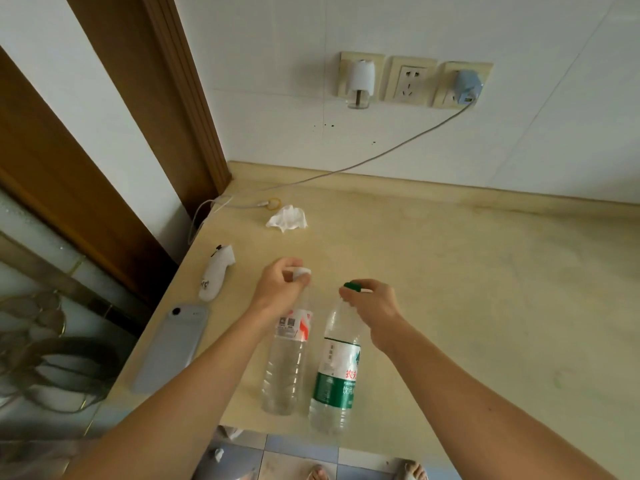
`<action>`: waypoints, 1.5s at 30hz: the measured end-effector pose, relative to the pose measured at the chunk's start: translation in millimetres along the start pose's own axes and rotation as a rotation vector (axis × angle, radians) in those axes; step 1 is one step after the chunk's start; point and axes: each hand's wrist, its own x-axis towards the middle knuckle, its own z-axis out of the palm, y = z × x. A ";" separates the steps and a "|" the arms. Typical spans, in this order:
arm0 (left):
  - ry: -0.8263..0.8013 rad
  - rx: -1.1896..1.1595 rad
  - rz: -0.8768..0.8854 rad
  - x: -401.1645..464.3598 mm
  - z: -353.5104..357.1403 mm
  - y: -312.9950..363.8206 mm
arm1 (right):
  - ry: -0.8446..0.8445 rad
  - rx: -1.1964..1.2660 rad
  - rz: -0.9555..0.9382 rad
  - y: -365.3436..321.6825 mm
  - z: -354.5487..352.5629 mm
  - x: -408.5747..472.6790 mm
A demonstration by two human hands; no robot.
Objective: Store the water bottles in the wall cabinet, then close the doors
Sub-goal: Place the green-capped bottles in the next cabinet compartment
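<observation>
Two clear plastic water bottles stand upright near the front edge of the beige countertop [467, 289]. The left bottle [289, 362] has a white cap and a white-and-red label. My left hand [280, 285] grips its neck just under the cap. The right bottle [337, 372] has a green cap and a green-and-white label. My right hand [372, 303] pinches it at the cap and neck. No wall cabinet or doors show in this view.
A grey phone [173, 346] lies at the counter's left edge, beside a white sock-like item [216, 277]. A crumpled tissue [287, 218] and a charger cable [242, 202] lie further back. Wall sockets [410, 81] sit above; a brown door frame [156, 116] stands left.
</observation>
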 end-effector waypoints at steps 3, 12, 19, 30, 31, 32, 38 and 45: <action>0.028 -0.058 0.153 -10.1 -11.6 26.0 | 0.008 -0.013 -0.143 -30.3 -17.7 -17.1; 0.040 -0.070 0.507 -46.5 -21.9 46.2 | 0.010 -0.201 -0.531 -53.6 -41.3 -62.8; 0.061 -0.049 0.526 -51.3 -12.3 50.3 | 0.090 -0.231 -0.595 -52.7 -48.9 -62.3; -0.086 0.029 0.441 -34.8 -8.1 33.9 | -0.141 -0.230 -0.439 -19.9 -46.6 -33.8; -0.111 0.014 0.402 -34.3 -5.4 26.8 | -0.170 -0.242 -0.397 -10.6 -48.0 -29.6; -0.130 0.004 0.375 -32.9 -2.6 20.1 | -0.186 -0.258 -0.371 -1.8 -48.7 -25.0; -0.088 -0.031 0.299 -24.3 13.7 -8.5 | -0.176 -0.224 -0.334 30.1 -42.3 -4.8; -0.062 -0.133 0.274 -20.1 21.2 -7.3 | -0.135 -0.149 -0.353 30.9 -41.1 -5.6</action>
